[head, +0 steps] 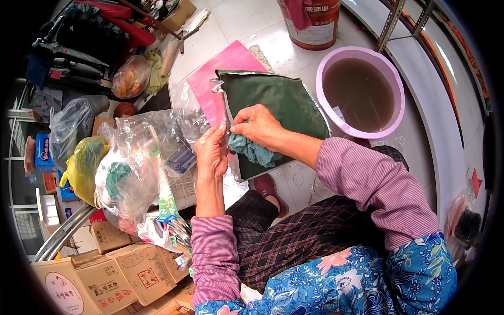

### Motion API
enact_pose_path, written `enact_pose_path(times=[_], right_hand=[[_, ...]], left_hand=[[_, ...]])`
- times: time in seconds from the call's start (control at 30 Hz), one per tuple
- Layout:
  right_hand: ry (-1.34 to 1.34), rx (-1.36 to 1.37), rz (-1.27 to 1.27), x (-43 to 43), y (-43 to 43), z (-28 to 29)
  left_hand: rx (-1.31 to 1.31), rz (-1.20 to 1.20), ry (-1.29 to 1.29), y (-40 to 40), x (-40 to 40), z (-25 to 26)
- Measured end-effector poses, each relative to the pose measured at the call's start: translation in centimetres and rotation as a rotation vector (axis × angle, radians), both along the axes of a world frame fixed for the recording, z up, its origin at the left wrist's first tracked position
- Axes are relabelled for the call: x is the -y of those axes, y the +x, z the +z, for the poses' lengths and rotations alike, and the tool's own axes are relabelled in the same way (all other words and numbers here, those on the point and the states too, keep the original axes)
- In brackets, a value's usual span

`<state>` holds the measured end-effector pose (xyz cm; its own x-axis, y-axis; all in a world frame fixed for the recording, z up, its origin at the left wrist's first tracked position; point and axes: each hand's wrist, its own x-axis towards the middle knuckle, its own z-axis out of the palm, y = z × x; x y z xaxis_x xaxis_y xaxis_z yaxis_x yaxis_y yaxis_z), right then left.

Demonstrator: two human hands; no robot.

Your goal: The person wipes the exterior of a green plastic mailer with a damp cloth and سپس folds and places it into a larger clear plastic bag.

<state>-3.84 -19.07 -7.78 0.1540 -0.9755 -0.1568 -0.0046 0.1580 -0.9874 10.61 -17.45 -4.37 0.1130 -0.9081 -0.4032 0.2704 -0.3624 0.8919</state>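
A dark green plastic bag or sheet [271, 98] with a shiny silvery edge strip [232, 157] lies before me, over a bright pink sheet [224, 67]. My left hand [212, 151] pinches the strip between thumb and fingers. Close beside it, my right hand [258, 124] has its thumb and forefinger together at the same strip; whether it pinches the strip is hard to tell. A crumpled teal cloth [254, 151] lies on the green material, partly beneath my right hand and seemingly against its curled fingers.
A lilac basin [398, 98] of murky water stands at the right, below a red paint bucket [315, 31]. Clear plastic bags [138, 169] and a yellow bag [88, 169] pile up at the left. Cardboard boxes [130, 271] fill the lower left. A metal rack [390, 27] borders the upper right.
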Motion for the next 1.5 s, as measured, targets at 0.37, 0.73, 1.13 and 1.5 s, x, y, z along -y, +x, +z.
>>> enact_pose_path(times=[0.37, 0.73, 1.13, 1.5], right_hand=[[0.031, -0.209, -0.051, -0.8, -0.8, 1.5], [0.055, -0.283, -0.035, -1.0, -1.3, 2.6], [0.032, -0.255, -0.072, -1.0, -1.6, 1.4], [-0.015, -0.355, -0.11, -1.3, -1.9, 2.2]], left_hand=[[-0.005, -0.042, -0.031, -0.2, 0.1, -0.2], [0.063, -0.135, -0.052, -0.1, 0.4, -0.9], [0.107, -0.169, -0.093, -0.5, 0.6, -1.3], [0.094, -0.149, -0.092, -1.3, 0.4, -1.3]])
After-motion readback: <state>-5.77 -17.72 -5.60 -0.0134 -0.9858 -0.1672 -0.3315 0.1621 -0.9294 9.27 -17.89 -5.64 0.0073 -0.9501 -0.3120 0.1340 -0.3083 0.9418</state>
